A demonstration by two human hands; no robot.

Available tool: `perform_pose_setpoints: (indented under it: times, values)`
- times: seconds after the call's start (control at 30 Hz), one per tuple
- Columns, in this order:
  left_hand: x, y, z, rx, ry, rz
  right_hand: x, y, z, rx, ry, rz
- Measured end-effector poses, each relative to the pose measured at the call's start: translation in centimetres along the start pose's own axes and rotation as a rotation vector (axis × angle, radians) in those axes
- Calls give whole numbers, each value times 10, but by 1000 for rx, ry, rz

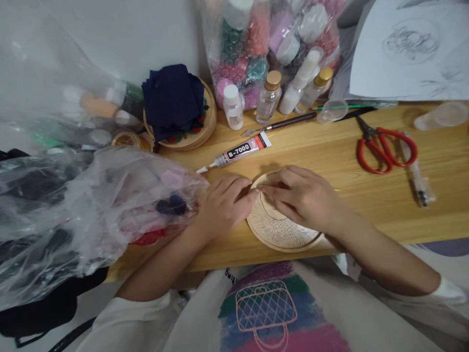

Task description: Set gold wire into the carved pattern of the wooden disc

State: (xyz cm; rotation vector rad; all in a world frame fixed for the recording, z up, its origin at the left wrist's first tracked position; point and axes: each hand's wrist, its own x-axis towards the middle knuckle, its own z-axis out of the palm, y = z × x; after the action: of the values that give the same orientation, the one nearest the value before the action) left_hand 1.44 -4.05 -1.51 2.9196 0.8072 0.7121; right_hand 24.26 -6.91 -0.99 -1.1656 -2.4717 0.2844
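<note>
A pale round wooden disc (293, 233) with fine feather-like lines lies near the table's front edge. At its left rim is my left hand (227, 201), its thumb pressed on the disc and its fingers bent beside the edge. My right hand (306, 196) rests over the upper right of the disc, thumb and fingers pinched together close to the left thumb tip. Whatever sits between those fingertips is too small to make out. Just behind my hands lies a tube of B-7000 glue (240, 150), its nozzle pointing left.
Red-handled scissors (385, 149) and a wrapped pen-like tool (417, 176) lie to the right. A palette knife (282, 123), small bottles (268, 98) and a bag of jars (238, 54) stand behind. Left are a plastic bag (88, 205) and dark blue cloth (172, 100) on wooden hoops.
</note>
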Motion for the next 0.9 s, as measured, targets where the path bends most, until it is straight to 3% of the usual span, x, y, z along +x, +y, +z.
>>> perform_pose_setpoints:
  times: [0.57,0.9]
  values:
    - [-4,-1,2,-25,-21,-10,2,-25,-9,-291,-55,84]
    - [-3,-1,1,-31,-22,-11,2,-27,-7,-326,-60,105]
